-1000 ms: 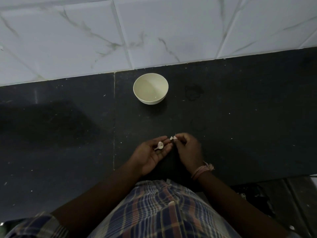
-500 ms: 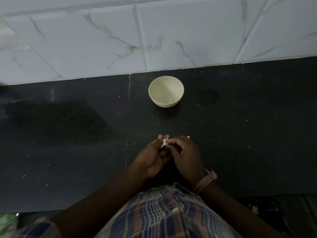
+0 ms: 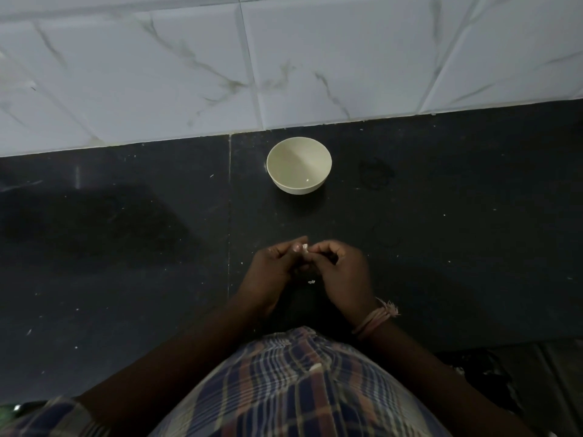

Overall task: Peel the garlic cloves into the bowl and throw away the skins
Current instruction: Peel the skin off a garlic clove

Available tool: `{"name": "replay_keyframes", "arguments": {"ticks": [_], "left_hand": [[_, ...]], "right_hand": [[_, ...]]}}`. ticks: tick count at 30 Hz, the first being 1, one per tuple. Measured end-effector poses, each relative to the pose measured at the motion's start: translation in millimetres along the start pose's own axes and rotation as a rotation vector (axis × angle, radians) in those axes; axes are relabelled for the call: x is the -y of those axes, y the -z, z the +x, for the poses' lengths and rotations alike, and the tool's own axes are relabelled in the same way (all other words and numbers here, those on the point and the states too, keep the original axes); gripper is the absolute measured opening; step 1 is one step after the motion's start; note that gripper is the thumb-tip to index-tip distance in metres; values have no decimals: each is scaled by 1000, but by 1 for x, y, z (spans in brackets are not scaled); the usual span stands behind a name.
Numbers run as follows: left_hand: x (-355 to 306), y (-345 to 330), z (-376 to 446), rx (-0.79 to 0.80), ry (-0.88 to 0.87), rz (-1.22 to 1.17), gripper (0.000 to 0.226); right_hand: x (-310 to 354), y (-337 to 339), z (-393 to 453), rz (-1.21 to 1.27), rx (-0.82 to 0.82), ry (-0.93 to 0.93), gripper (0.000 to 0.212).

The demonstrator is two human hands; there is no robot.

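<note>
A small cream bowl (image 3: 299,165) stands on the black counter (image 3: 441,247) near the tiled wall; its inside looks bare. Below it my two hands meet over the counter. My left hand (image 3: 275,266) and my right hand (image 3: 342,269) both pinch a garlic clove (image 3: 305,247), of which only a small white tip shows between the fingertips. A white scrap of skin (image 3: 311,282) shows under the hands, between the palms. The rest of the clove is hidden by my fingers.
White marble-pattern wall tiles (image 3: 284,67) rise behind the counter. Tiny white flecks dot the dark surface. A seam (image 3: 229,200) runs down the counter left of the bowl. My checked shirt (image 3: 293,383) fills the lower middle. A thread band (image 3: 375,318) circles my right wrist.
One second ago my hands were slightly apart, the left holding the clove and the right a bit of skin. They have come together on the clove. The view shifted slightly.
</note>
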State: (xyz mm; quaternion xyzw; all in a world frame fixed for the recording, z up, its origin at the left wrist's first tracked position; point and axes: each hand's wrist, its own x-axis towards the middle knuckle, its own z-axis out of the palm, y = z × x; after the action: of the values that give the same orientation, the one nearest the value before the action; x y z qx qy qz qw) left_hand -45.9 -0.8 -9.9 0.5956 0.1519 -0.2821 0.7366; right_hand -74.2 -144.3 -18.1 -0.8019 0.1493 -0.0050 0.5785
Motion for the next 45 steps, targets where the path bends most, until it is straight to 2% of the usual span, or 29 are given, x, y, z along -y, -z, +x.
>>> {"name": "replay_keyframes", "arguments": {"ticks": [4, 13, 16, 19, 21, 23, 25, 28, 34, 38, 41, 45], "left_hand": [[-3, 6, -3, 14, -105, 254, 29], [-1, 7, -5, 78, -119, 358, 26], [4, 6, -5, 88, -30, 214, 26], [15, 5, -5, 70, 62, 145, 25], [21, 6, -3, 60, 89, 110, 24], [24, 8, 0, 40, 127, 9, 24], [26, 11, 3, -2, 168, -79, 23], [29, 13, 4, -26, 211, -147, 24], [29, 7, -2, -16, 240, -247, 26], [29, 6, -4, -16, 219, -337, 24], [30, 6, -6, -26, 194, -394, 24], [29, 9, -9, -34, 197, -457, 30]], "right_hand": [[3, -1, -3, 54, 8, -16, 6], [3, 8, -2, 144, 118, -147, 7], [0, 9, -1, 121, 148, -152, 8], [-6, 7, -4, -33, 205, -166, 13], [-11, 6, -6, 26, 225, -239, 15], [-18, 8, -5, 285, 152, -384, 18], [-25, 15, -2, 459, -13, -512, 15], [-40, 23, 1, 435, -203, -552, 7], [-48, 20, 7, 416, -346, -580, 12], [-47, 17, 5, 397, -337, -561, 12], [-37, 17, -2, 228, -307, -454, 11], [-20, 4, -19, 161, -99, -278, 11]]}}
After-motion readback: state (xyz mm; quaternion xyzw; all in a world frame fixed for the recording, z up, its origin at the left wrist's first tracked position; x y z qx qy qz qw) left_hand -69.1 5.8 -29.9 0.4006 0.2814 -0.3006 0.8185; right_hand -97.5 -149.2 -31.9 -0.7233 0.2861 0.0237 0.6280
